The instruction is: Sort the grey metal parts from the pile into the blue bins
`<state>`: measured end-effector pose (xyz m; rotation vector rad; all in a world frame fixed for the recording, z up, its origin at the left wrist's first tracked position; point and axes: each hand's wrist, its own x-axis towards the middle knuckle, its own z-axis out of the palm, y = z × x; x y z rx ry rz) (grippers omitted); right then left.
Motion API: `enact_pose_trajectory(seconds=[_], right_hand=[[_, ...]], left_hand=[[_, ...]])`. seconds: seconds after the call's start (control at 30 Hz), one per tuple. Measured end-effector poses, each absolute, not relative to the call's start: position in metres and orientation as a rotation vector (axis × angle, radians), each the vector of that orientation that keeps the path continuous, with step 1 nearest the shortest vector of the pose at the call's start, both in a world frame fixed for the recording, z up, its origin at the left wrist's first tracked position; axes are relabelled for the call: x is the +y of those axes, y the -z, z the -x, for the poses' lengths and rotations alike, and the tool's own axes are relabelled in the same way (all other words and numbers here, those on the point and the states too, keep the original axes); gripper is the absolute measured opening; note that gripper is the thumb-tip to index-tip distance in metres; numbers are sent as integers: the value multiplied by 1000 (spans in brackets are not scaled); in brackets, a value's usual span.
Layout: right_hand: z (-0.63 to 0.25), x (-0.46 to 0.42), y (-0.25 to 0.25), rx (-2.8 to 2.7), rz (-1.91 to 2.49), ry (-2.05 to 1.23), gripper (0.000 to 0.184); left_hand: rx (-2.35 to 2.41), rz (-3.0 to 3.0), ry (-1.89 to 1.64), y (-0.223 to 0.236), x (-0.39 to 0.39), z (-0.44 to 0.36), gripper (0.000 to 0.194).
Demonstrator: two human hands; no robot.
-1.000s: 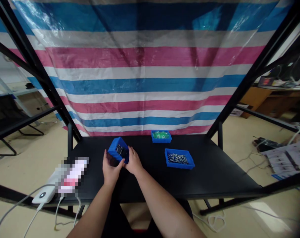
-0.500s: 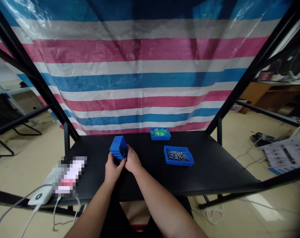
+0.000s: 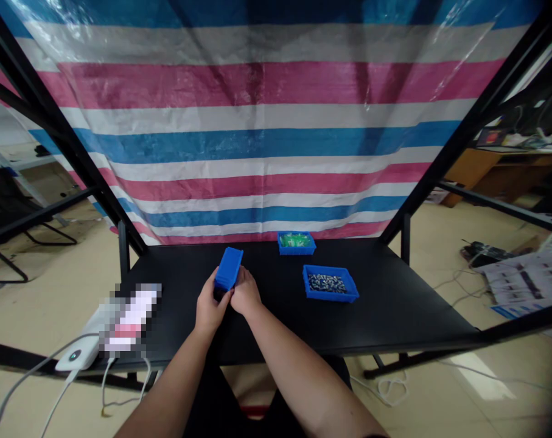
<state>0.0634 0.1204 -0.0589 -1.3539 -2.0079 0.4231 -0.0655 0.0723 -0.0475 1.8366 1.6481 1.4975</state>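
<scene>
Fingers [image 3: 241, 285] clasp tilted blue bin [image 3: 227, 269] from both sides.

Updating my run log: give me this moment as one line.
left hand: holds blue plastic bin on edge | right hand: on same bin | table: blue tray of green parts; blue tray of grey parts

- Bin [image 3: 228, 269], 12 o'clock: smooth blue plastic, faintly glossy
- Tabletop [image 3: 276, 328], 12 o'clock: matt black, smooth
- Tarpaulin [image 3: 257, 140], 12 o'clock: glossy woven plastic, creased
- Frame [image 3: 42, 115], 10 o'clock: black metal, matt
- Desk [image 3: 467, 170], 2 o'clock: wood, satin
- Paper sheets [image 3: 526, 286], 3 o'clock: smooth, printed
</scene>
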Motion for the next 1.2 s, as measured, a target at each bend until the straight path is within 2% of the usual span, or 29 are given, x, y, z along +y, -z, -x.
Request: enact_pose_trajectory(seconds=[0.17, 0.37, 0.5, 0.9, 1.07, 1.2], right_hand=[[-63, 121, 61, -1998, 1408, -430, 91], [-64, 122, 66, -1981, 1388, -414, 91], [-64, 122, 63, -2027, 1389, -414, 83], [-66, 117, 51, -2059, 1376, -418, 84], [-66, 115, 48, -2086, 1385, -418, 72], [-67, 113, 45, -2100, 1384, -417, 74]], left_hand=[[1604, -1684, -1514, 51, 75, 66, 76], [1552, -1711, -1589, 48, 71, 64, 71], [1576, -1730, -1636, 46, 70, 63, 68], [1559, -1497, -1702, 50, 76, 67, 71], [1591, -1410, -1779, 47, 75, 66, 73], [1631, -1344, -1821, 48, 75, 67, 76]])
